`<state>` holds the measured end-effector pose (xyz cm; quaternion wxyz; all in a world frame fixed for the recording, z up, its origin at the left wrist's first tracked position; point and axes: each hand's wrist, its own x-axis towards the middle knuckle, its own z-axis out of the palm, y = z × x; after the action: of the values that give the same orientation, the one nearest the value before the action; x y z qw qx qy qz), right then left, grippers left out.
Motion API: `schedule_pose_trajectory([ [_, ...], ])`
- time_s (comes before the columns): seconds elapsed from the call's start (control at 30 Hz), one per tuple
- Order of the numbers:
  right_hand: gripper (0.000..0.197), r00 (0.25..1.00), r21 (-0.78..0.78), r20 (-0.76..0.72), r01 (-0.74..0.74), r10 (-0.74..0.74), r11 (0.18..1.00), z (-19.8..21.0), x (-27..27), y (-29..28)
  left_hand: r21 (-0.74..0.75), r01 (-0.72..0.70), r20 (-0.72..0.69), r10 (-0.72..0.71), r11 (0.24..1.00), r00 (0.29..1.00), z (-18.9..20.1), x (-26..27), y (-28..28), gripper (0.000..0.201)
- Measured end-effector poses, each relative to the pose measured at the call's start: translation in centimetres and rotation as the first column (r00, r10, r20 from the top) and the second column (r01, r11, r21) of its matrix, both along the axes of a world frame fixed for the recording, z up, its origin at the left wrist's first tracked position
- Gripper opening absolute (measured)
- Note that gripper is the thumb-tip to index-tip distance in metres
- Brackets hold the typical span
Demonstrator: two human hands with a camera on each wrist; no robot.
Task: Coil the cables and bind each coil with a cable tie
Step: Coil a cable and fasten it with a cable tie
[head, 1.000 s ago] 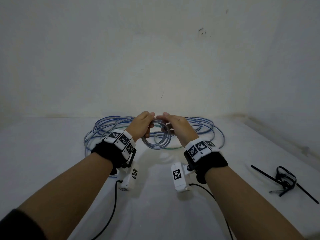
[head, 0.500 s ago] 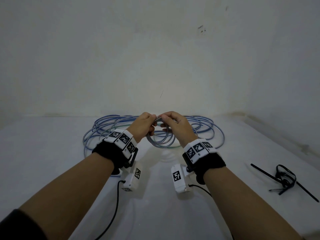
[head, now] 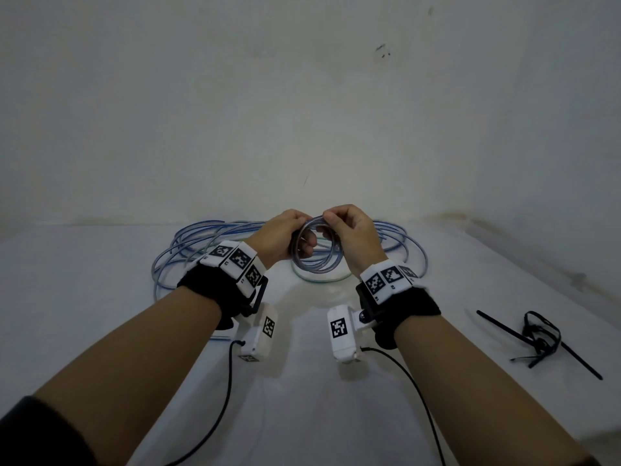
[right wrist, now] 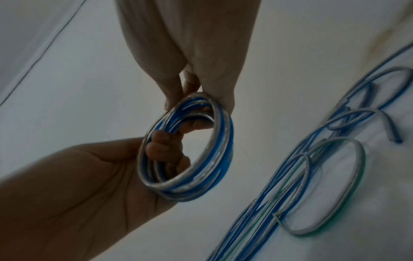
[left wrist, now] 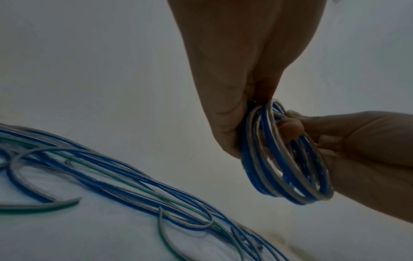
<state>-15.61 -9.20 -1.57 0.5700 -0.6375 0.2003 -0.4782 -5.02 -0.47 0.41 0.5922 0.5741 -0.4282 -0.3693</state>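
Note:
A small coil of blue and grey cable (head: pixel 316 265) is held upright above the white surface, in front of me. My left hand (head: pixel 282 238) grips its left side, with fingers curled through the ring (right wrist: pixel 165 146). My right hand (head: pixel 353 235) pinches the top of the coil (right wrist: pixel 190 178) between thumb and fingers. In the left wrist view the coil (left wrist: pixel 268 176) hangs below the left hand (left wrist: pixel 232 98), and the right hand (left wrist: pixel 362 151) reaches in from the right. Black cable ties (head: pixel 537 334) lie on the surface to my right, away from both hands.
Loose blue, grey and green cables (head: pixel 188 253) sprawl in wide loops on the surface behind the hands, up to the wall (head: pixel 302 112). They also show as long strands (left wrist: pixel 116 169) and curled ends (right wrist: pixel 330 185). Black wrist-camera leads (head: pixel 228 381) trail toward me.
Both hands have lifted the coil slightly. The right hand has shifted from the coil's right side to pinch its top, closer to the left hand.

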Motion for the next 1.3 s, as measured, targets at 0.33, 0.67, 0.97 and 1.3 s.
schedule_pose_trajectory([
  [0.33,0.016,0.997,0.111,-0.002,0.074,-0.075,0.991,0.7,-5.1,-1.4,-0.044,0.054,0.023,-0.053,0.998,0.998,0.9,-4.8,-3.7,0.033],
  [0.67,0.019,0.972,0.104,-0.040,0.233,-0.230,0.967,1.2,-15.3,-4.5,0.013,0.339,0.067,-0.340,0.941,0.938,0.0,-13.0,-8.0,0.040],
  [0.97,0.012,0.779,0.040,-0.480,0.479,-0.404,0.877,0.0,-25.5,-8.2,0.006,0.391,0.023,-0.391,0.920,0.920,-0.4,-20.0,-10.6,0.033],
  [1.3,0.043,-0.078,-0.402,-0.915,0.283,-0.396,0.871,-3.9,-29.4,-12.0,0.059,0.337,0.010,-0.338,0.940,0.941,-2.0,-20.8,-13.0,0.035],
])
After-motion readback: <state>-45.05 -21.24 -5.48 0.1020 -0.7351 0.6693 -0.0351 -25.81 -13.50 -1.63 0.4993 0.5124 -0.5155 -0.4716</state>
